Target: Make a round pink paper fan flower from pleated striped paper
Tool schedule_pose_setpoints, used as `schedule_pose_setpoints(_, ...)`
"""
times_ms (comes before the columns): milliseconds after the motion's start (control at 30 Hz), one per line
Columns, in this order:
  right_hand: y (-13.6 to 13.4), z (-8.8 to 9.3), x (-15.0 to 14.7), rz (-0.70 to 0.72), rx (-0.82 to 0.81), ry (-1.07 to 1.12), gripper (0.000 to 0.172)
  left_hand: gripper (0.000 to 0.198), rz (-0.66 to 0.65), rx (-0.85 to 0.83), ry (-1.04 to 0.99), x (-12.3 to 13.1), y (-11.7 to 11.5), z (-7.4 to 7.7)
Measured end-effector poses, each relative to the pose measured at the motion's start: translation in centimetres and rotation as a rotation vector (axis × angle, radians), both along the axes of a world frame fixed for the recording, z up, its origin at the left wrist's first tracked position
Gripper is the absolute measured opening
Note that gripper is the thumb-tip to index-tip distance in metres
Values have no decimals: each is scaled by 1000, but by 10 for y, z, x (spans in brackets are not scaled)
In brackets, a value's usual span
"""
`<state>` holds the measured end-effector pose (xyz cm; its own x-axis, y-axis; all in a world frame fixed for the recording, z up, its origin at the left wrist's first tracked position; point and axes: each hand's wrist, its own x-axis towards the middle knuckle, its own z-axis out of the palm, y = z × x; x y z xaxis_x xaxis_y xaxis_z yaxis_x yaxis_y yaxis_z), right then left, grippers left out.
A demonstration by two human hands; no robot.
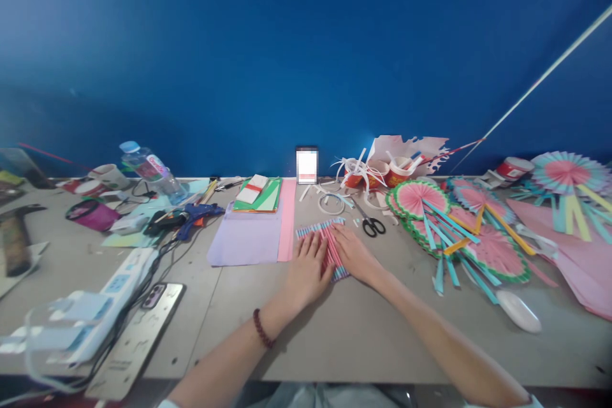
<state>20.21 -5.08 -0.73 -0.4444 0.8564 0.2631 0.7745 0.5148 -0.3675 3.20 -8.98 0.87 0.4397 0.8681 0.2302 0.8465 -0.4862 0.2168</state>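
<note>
A pleated sheet of pink paper (329, 227) with blue-striped edges lies on the grey table between my hands. My left hand (310, 268) rests flat across its left part, fingers stretched out. From the right, my right hand (352, 248) lies on the folds with its fingers extended over the paper. Part of the sheet is hidden under both hands. Just left of it are a lilac sheet (248, 239) and a pink strip of paper (287, 220). Black-handled scissors (373, 225) lie beyond my right hand.
Watermelon-patterned paper fans (421, 201) with blue and yellow strips cover the right side. Paper cups (400, 172) hold white strips at the back. On the left are a blue glue gun (191, 220), a plastic bottle (153, 169), a power strip (115, 306) and a phone (138, 344).
</note>
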Motion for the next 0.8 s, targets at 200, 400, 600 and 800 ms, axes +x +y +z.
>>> schedule_pose_setpoints(200,2,1,8,-20,24,6,46,55,10,18,-10,0,0,-2)
schedule_pose_setpoints(400,-1,7,9,-45,36,17,43,58,-3,2,-37,-2,1,-3)
schedule_pose_setpoints(600,-8,23,5,6,83,79,18,75,-39,-4,-58,-4,-1,-2)
schedule_pose_setpoints(800,-13,31,3,-9,120,24,6,79,-41,-7,-49,-3,-6,2)
